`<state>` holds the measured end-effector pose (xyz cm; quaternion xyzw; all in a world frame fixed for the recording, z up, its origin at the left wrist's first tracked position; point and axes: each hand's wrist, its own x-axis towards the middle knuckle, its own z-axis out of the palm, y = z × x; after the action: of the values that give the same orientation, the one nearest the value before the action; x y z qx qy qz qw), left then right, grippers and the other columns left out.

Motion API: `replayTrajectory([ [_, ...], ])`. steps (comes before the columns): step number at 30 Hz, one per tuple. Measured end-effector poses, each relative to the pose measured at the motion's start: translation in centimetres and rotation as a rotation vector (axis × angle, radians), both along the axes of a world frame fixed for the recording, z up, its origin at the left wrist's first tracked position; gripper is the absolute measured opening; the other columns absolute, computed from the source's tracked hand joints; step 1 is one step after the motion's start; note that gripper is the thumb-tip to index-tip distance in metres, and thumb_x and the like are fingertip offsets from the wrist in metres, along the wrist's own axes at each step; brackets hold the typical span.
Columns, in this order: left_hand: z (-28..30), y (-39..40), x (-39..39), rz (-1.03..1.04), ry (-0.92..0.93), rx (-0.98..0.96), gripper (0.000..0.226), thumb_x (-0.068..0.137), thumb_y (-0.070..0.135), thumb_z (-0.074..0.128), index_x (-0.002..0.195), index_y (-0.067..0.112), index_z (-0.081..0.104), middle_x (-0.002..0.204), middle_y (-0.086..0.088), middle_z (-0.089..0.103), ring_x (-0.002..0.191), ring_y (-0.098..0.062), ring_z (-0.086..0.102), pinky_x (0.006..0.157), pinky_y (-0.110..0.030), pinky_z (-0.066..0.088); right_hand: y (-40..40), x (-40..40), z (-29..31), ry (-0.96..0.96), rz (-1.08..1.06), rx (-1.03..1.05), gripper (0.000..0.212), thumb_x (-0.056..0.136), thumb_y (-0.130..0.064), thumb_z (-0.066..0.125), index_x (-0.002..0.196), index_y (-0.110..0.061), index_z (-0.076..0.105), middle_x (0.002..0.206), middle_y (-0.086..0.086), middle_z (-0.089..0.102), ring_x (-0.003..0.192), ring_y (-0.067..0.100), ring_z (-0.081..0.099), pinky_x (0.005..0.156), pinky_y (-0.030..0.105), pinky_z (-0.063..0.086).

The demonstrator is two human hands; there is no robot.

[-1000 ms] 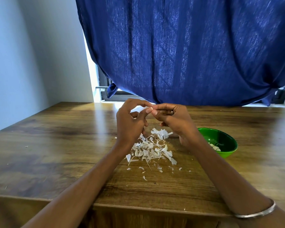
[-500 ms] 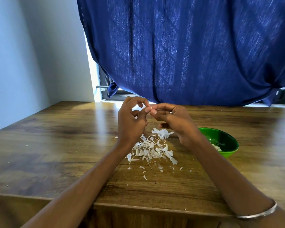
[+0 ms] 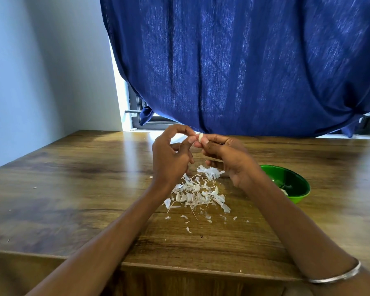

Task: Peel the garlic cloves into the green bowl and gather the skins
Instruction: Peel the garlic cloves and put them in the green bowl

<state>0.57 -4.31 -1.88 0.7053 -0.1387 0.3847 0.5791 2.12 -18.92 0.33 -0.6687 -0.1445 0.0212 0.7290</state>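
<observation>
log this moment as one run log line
step: peeling | left hand + right hand: pinch garlic clove | skins: loose on table | green bowl: peeled cloves inside

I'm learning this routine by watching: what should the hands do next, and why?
Probably finish stripping the garlic clove. The right hand pinches it at its fingertips and the left hand picks at it. It is held above the table, over the skins, not over the green bowl, so dropping it in seems premature.

My right forearm covers the near left side of the green bowl, hiding most of what lies inside. The garlic clove barely shows between my fingertips.
</observation>
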Motion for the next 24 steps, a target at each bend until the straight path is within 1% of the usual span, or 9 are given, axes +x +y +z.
replayTrajectory([
  [2,0.07,-0.04,-0.17,0.0,-0.007,-0.001,0.009,0.098,0.003,0.066,0.099,0.011,0.069,0.096,0.003,0.073,0.044,-0.018,0.062,0.034,-0.025,0.045,0.02,0.09,0.06,0.023,-0.002,0.02,0.013,0.094,-0.018,0.067,0.104,-0.021,0.074,0.096,-0.003,0.079,0.085,0.005,0.068,0.073,0.026,0.055],
  [5,0.13,-0.13,-0.3,0.007,-0.005,-0.002,0.016,0.1,0.003,0.062,0.099,0.017,0.071,0.096,0.001,0.074,0.045,-0.019,0.064,0.035,-0.026,0.047,-0.01,0.21,0.11,0.044,-0.002,0.016,0.014,0.096,-0.016,0.064,0.102,-0.022,0.075,0.097,-0.004,0.079,0.085,0.005,0.067,0.071,0.026,0.056],
  [7,0.11,-0.2,-0.26,0.019,0.003,-0.003,0.022,0.099,0.0,0.062,0.102,0.021,0.071,0.102,0.0,0.074,0.048,-0.018,0.066,0.036,-0.025,0.048,-0.01,0.23,0.11,0.043,-0.001,-0.01,0.014,0.095,-0.017,0.065,0.098,-0.026,0.076,0.098,-0.006,0.079,0.089,0.006,0.067,0.071,0.026,0.055],
  [9,0.06,-0.24,-0.23,0.033,-0.014,0.001,0.023,0.097,0.002,0.066,0.104,0.023,0.071,0.109,0.003,0.072,0.051,-0.018,0.067,0.039,-0.02,0.047,0.0,0.29,0.09,0.038,-0.011,-0.037,0.014,0.094,-0.017,0.066,0.097,-0.027,0.076,0.097,-0.007,0.078,0.091,0.007,0.066,0.07,0.027,0.055],
  [12,0.01,-0.2,-0.18,0.04,-0.039,0.012,0.013,0.093,0.011,0.074,0.104,0.018,0.074,0.107,0.007,0.071,0.058,-0.019,0.069,0.043,-0.016,0.046,-0.05,0.27,0.15,0.029,-0.02,-0.053,0.014,0.094,-0.017,0.067,0.101,-0.025,0.075,0.092,-0.009,0.078,0.089,0.007,0.065,0.068,0.026,0.055],
  [15,-0.11,-0.06,0.0,0.044,-0.032,0.033,0.012,0.09,0.013,0.079,0.101,0.012,0.075,0.104,0.006,0.069,0.058,-0.017,0.068,0.044,-0.014,0.046,-0.19,0.16,0.15,0.008,-0.01,-0.082,0.017,0.093,-0.017,0.068,0.108,-0.021,0.076,0.087,-0.011,0.077,0.087,0.006,0.066,0.065,0.022,0.055],
  [18,-0.16,0.06,0.13,0.055,-0.037,0.04,0.011,0.087,0.012,0.081,0.097,0.009,0.076,0.101,0.007,0.068,0.056,-0.016,0.066,0.044,-0.014,0.045,-0.22,0.03,0.1,-0.014,-0.011,-0.121,0.018,0.093,-0.018,0.069,0.108,-0.021,0.076,0.092,-0.009,0.078,0.088,0.006,0.067,0.063,0.019,0.055],
  [21,-0.15,0.03,0.3,0.037,0.004,0.038,0.01,0.088,0.011,0.08,0.095,0.007,0.075,0.102,0.004,0.065,0.057,-0.014,0.065,0.044,-0.014,0.044,-0.28,0.01,0.09,-0.046,-0.031,-0.135,0.017,0.091,-0.016,0.071,0.106,-0.022,0.077,0.089,-0.008,0.078,0.084,0.004,0.069,0.065,0.021,0.057],
  [24,-0.26,-0.02,0.47,0.006,0.054,0.029,0.009,0.09,0.012,0.078,0.096,0.008,0.073,0.105,0.002,0.062,0.053,-0.015,0.064,0.041,-0.018,0.044,-0.35,-0.01,0.09,-0.066,-0.054,-0.139,0.016,0.088,-0.015,0.074,0.101,-0.024,0.077,0.087,-0.008,0.078,0.081,0.004,0.07,0.07,0.025,0.058],
])
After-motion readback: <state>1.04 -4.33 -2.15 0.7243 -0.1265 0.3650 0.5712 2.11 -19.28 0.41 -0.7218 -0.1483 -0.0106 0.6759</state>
